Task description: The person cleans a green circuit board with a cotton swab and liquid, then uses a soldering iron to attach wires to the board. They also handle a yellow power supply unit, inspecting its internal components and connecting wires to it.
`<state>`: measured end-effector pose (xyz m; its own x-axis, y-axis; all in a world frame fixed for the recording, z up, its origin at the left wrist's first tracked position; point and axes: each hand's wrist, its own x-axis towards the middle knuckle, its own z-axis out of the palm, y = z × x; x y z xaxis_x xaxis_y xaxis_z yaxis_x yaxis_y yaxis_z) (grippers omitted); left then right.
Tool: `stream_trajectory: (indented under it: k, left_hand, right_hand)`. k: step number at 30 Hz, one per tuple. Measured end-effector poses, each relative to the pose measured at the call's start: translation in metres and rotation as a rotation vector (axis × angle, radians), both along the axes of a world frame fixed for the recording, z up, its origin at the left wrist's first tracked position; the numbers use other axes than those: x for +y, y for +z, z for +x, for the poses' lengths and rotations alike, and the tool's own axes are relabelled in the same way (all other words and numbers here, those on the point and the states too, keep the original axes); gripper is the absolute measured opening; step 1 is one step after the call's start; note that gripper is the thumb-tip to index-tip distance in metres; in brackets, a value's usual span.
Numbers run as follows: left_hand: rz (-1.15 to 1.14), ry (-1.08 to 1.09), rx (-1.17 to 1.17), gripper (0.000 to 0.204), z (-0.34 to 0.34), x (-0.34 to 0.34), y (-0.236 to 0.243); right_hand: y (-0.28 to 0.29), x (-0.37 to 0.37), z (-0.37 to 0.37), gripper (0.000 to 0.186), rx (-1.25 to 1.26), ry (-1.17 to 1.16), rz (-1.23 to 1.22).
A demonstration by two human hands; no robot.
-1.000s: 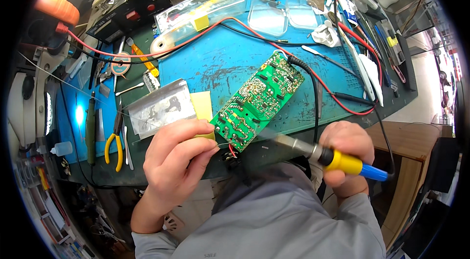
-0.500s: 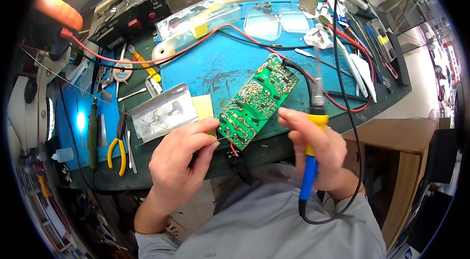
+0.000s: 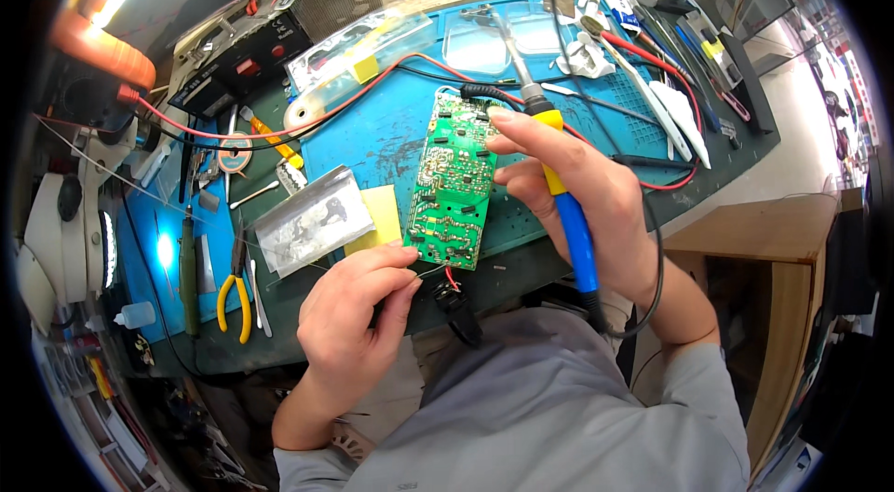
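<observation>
A green circuit board point(image 3: 452, 180), solder side up, lies on the blue mat in front of me, with wires at both ends. My left hand point(image 3: 358, 306) is closed at its lower left corner; thumb and forefinger pinch a thin wire point(image 3: 430, 271) at the board's end. In my right hand point(image 3: 596, 189) rests a soldering iron point(image 3: 575, 241) with a blue and yellow handle, its metal tip pointing up and away from the board. The right thumb and fingertips are at the board's right edge. Red wires and a black connector point(image 3: 456, 313) hang at the board's near end.
Left of the board lie a yellow pad point(image 3: 380, 217), a silvery sheet point(image 3: 312, 220) and yellow-handled pliers point(image 3: 235, 296). Red and black leads point(image 3: 349, 103) cross the mat. Tools and white plastic pieces point(image 3: 675, 110) sit at the right; clear lids point(image 3: 475, 50) lie behind.
The board has turned more upright and shifted left. My right hand has moved up and left to the board's edge, and the iron's tip now leans left. The left hand keeps its pinch.
</observation>
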<state>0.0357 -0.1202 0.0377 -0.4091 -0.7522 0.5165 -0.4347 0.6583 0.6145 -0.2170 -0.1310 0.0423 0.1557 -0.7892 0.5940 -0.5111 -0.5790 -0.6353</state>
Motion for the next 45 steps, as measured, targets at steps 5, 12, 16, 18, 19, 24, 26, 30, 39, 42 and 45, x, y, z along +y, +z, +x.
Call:
stream_trajectory:
  k: [5, 12, 16, 18, 19, 24, 26, 30, 39, 42, 45]
  left_hand:
    - [-0.04, -0.006, -0.055, 0.023, 0.001, -0.002, 0.003]
    - [-0.149, -0.04, -0.198, 0.025, -0.001, -0.007, 0.012]
    - [-0.149, -0.052, -0.234, 0.025, -0.003, -0.007, 0.019]
    - [-0.131, -0.044, -0.234, 0.024, -0.003, -0.007, 0.018]
    - [-0.127, -0.046, -0.23, 0.024, -0.003, -0.008, 0.018]
    - [-0.116, -0.075, -0.205, 0.024, -0.002, -0.012, 0.017]
    - [-0.091, -0.064, -0.199, 0.024, -0.003, -0.01, 0.017]
    - [-0.096, -0.06, -0.211, 0.025, -0.004, -0.01, 0.018]
    - [-0.108, -0.066, -0.219, 0.025, -0.004, -0.011, 0.017]
    - [-0.113, -0.066, -0.226, 0.025, -0.005, -0.01, 0.017]
    - [-0.181, -0.078, -0.246, 0.023, -0.003, -0.014, 0.014]
  right_hand:
    - [0.009, 0.024, -0.016, 0.051, 0.045, 0.054, -0.201]
    - [-0.023, 0.048, -0.003, 0.031, -0.265, 0.031, -0.316]
    - [-0.037, 0.043, -0.004, 0.037, -0.351, 0.05, -0.498]
    - [-0.039, 0.046, -0.008, 0.042, -0.335, 0.073, -0.459]
    - [-0.04, 0.047, -0.009, 0.045, -0.327, 0.083, -0.44]
    - [-0.034, 0.05, -0.008, 0.05, -0.206, 0.096, -0.427]
    - [-0.034, 0.05, -0.007, 0.051, -0.18, 0.092, -0.431]
    - [-0.033, 0.049, -0.008, 0.053, -0.165, 0.094, -0.425]
    - [-0.035, 0.049, -0.004, 0.051, -0.179, 0.069, -0.42]
    - [-0.034, 0.048, -0.004, 0.051, -0.181, 0.065, -0.421]
    - [-0.034, 0.048, -0.003, 0.05, -0.181, 0.058, -0.426]
